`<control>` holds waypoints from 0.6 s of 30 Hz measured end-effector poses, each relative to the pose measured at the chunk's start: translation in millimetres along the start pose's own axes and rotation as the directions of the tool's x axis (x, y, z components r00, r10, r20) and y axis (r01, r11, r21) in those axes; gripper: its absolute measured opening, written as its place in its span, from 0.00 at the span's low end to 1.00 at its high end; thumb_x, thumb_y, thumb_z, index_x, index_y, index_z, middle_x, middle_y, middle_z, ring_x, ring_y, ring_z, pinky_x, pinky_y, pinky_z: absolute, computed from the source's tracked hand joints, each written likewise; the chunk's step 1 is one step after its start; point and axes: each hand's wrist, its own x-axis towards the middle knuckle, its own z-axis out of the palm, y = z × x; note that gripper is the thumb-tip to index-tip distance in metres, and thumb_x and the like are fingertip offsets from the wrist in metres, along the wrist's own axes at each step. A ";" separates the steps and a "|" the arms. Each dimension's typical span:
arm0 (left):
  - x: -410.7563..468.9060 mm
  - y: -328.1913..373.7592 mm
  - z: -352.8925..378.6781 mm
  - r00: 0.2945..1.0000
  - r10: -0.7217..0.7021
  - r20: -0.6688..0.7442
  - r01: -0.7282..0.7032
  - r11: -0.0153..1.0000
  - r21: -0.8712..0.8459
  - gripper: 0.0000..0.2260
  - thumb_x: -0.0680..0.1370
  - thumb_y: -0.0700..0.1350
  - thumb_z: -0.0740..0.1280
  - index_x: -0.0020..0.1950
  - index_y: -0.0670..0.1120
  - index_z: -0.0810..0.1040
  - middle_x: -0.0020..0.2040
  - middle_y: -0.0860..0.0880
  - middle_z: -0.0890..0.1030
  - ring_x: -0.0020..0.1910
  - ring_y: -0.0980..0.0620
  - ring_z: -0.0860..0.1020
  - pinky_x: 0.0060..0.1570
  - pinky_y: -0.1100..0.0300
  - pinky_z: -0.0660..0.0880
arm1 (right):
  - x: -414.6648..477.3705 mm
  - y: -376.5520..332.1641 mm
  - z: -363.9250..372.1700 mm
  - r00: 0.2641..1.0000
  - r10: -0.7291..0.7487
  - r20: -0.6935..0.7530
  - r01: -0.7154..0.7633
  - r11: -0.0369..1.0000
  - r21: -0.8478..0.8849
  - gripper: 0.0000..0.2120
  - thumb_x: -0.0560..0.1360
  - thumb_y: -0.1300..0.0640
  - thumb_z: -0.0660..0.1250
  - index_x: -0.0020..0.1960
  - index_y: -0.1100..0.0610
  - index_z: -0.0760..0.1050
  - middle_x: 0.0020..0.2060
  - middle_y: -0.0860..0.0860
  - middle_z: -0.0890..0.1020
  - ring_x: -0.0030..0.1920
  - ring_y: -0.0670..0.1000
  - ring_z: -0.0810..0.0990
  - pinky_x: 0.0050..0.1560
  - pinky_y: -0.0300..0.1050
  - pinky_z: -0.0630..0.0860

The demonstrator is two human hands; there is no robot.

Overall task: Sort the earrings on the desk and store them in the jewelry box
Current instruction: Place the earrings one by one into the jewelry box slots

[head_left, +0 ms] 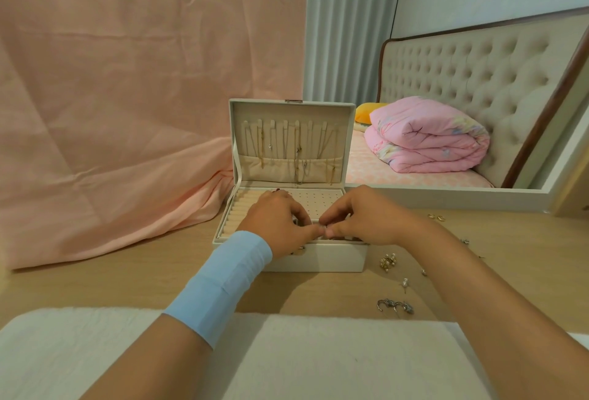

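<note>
While the padded jewelry box (318, 260) gapes, both hands (280, 221) (363, 217) pinch a tiny earring (322, 226).

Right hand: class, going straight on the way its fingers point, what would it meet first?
Probably the left hand: its fingertips almost touch the right hand over the jewelry box, though depth is unclear.

Soft even light, faint shadows (wide-angle bending at edges), sharp centre.

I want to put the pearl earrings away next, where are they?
In the head view, the pearl earrings lie on the desk on the right, between the jewelry box's front right corner and the right forearm.
</note>
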 end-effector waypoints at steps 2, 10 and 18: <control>0.7 2.1 0.0 1.000 -0.013 0.008 0.013 1.000 0.007 0.09 0.69 0.58 0.73 0.38 0.55 0.82 0.46 0.56 0.75 0.52 0.53 0.73 0.55 0.52 0.76 | 0.3 -0.2 0.9 1.000 -0.001 0.007 0.001 1.000 0.000 0.10 0.74 0.58 0.77 0.55 0.53 0.86 0.41 0.42 0.86 0.34 0.32 0.79 0.36 0.25 0.71; -3.1 1.9 2.0 1.000 -0.003 0.013 0.004 1.000 -0.014 0.05 0.71 0.55 0.72 0.39 0.62 0.77 0.46 0.57 0.71 0.56 0.51 0.70 0.60 0.49 0.72 | -2.1 0.4 3.9 0.999 -0.037 0.019 0.037 0.999 0.018 0.09 0.76 0.60 0.74 0.55 0.53 0.86 0.41 0.43 0.84 0.32 0.31 0.78 0.37 0.25 0.71; -11.7 16.8 -4.3 0.993 0.114 -0.022 -0.105 0.961 0.257 0.11 0.75 0.61 0.64 0.53 0.59 0.80 0.53 0.56 0.76 0.58 0.52 0.70 0.60 0.52 0.69 | -40.9 -9.0 -30.8 0.997 -0.061 -0.054 0.060 0.998 -0.020 0.03 0.74 0.58 0.76 0.47 0.52 0.86 0.41 0.47 0.84 0.28 0.35 0.75 0.31 0.30 0.72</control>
